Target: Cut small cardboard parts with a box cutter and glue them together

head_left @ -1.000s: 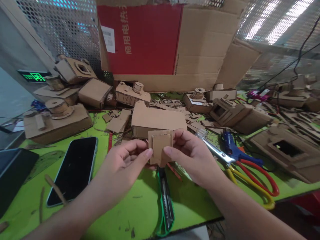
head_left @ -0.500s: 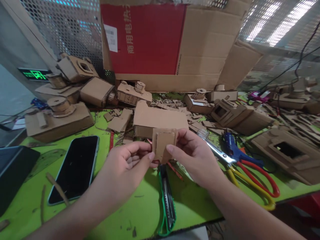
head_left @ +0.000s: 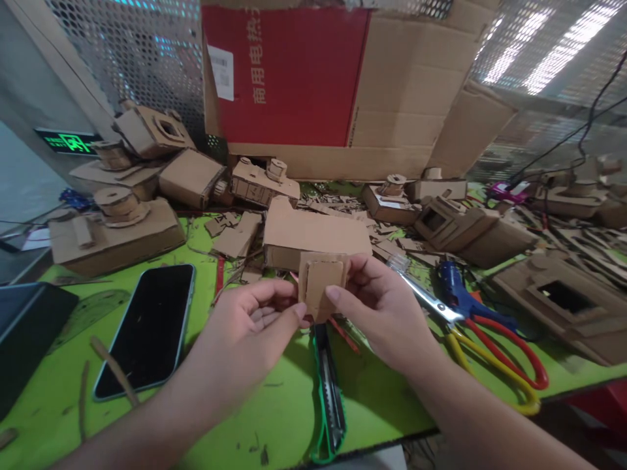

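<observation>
Between my two hands a small rectangular cardboard piece point(head_left: 319, 279) is held upright, with a smaller rounded panel layered on its face. My left hand point(head_left: 259, 326) pinches its lower left edge between thumb and fingers. On the right side, my right hand point(head_left: 377, 307) grips it, thumb flat on the front and fingers behind. A larger cardboard box body point(head_left: 313, 225) rests just behind the piece. Below my hands a green and black utility knife point(head_left: 329, 398) lies on the green table point(head_left: 235, 424).
A phone point(head_left: 147, 326) lies left, a thin cardboard strip across it. To the right are scissors point(head_left: 455, 320) with red and yellow handles and a blue glue gun point(head_left: 453, 287). Several cardboard camera models point(head_left: 115, 235) and scraps line the back. A large carton point(head_left: 401, 91) stands behind.
Almost nothing differs. The view has shifted very slightly, and both hands keep the cardboard piece in nearly the same place.
</observation>
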`<state>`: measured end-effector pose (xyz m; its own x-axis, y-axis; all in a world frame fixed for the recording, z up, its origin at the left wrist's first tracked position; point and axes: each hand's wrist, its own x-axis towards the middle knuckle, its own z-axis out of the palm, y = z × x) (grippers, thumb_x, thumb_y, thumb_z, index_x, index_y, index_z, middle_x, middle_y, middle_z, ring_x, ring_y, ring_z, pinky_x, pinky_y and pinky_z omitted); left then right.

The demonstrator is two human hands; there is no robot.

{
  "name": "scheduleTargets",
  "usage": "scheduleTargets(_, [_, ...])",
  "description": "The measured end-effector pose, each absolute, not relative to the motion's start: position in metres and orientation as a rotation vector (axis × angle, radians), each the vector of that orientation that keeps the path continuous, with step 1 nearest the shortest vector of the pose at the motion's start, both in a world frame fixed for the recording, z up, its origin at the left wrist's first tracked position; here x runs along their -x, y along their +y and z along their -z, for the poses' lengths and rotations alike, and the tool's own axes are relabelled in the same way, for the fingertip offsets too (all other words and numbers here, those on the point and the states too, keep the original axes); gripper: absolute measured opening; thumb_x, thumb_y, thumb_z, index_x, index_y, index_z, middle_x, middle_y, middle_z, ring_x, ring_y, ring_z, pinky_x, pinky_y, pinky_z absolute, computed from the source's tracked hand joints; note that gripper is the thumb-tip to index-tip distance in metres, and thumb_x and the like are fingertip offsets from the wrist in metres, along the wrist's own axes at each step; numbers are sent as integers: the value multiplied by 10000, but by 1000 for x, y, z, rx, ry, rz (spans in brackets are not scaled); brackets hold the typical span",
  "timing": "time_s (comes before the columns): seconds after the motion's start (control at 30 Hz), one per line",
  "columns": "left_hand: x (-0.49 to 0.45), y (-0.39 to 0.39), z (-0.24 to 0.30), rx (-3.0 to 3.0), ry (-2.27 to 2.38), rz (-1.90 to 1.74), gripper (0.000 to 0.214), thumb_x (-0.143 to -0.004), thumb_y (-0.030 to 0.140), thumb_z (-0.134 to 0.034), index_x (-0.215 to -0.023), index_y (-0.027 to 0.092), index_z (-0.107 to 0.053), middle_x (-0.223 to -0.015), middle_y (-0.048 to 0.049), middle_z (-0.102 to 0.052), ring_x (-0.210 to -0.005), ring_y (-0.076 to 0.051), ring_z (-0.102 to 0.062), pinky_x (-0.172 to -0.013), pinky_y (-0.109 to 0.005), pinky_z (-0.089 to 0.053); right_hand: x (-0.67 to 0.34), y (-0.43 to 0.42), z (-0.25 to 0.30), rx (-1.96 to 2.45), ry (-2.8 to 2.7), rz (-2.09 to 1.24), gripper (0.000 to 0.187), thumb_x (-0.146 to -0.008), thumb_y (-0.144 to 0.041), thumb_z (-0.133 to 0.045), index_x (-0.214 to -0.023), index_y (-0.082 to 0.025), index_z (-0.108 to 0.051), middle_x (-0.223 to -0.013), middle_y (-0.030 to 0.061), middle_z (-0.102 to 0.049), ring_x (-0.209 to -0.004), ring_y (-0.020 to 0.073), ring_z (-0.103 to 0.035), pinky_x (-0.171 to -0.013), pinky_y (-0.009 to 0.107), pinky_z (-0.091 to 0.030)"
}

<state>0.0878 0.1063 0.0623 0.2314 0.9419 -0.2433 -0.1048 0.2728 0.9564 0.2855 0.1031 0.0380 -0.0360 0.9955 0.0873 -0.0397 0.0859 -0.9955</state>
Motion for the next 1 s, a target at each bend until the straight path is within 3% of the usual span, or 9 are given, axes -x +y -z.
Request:
scheduleTargets(0.33, [-89,111,-59,-1003,1058,-895,113,-705,219,-906,-816,237,-888,-738,-6,-829,-690,-95,-724,-679,-109,-545,-281,98,-37,1143,-1292,-1071,188,-874,-267,-850,-960,-232,-687,-833,2,-730,-712,140,-648,-631,245,-550])
scheduleTargets(0.57, [-90,102,-63,-964,1059,-924,278,-583,163,-985,-813,285,-888,-757,26,-841,-745,-132,-766,-750,-149,-608,-282,101,-36,1076,-1298,-1334,300,-898,-289,-885,-1161,-252,-748,-1143,53,-862,-1013,226,-824,-892,357,-687])
scheduleTargets(1.0, [-90,111,-60,-996,1084,-871,55,-687,234,-872,-741,234,-865,-697,-13,-814,-648,-123,-714,-687,-172,-600,-272,96,-34,1156,-1359,-1205,295,-868,-309,-870,-1132,-232,-763,-1119,76,-884,-978,260,-842,-869,390,-696])
